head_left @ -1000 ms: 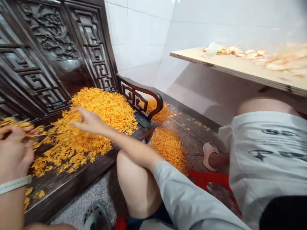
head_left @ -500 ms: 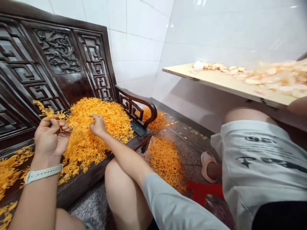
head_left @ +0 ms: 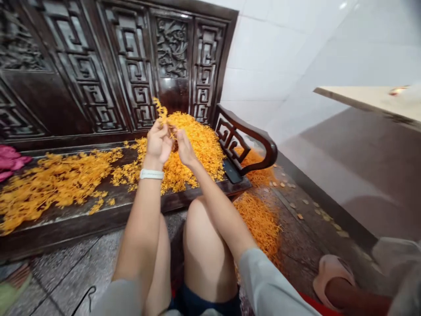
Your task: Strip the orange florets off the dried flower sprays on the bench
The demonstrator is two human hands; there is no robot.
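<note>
My left hand (head_left: 158, 142), with a pale watch strap on its wrist, is closed on an orange branched piece (head_left: 160, 109) whose curly end sticks up above the fingers. Close beside it is my right hand (head_left: 186, 149), fingers drawn together by the near end of that piece; what they grip is hidden. Behind both hands a large heap of small orange branched pieces (head_left: 205, 147) lies on the dark carved wooden bench (head_left: 131, 204). More loose orange pieces (head_left: 62, 180) spread along the seat to the left.
A dark phone (head_left: 232, 171) lies by the bench's armrest (head_left: 253, 138). On the floor are a pile of thin orange strands (head_left: 258, 224) and scattered pale bits (head_left: 305, 202). A board (head_left: 358, 98) juts out at right, above another person's foot in a pink shoe (head_left: 332, 278). Pink cloth (head_left: 11, 160) sits far left.
The view has turned left, showing more of the bench. My right hand has come from over the heap to beside my left hand, which still holds an orange piece.
</note>
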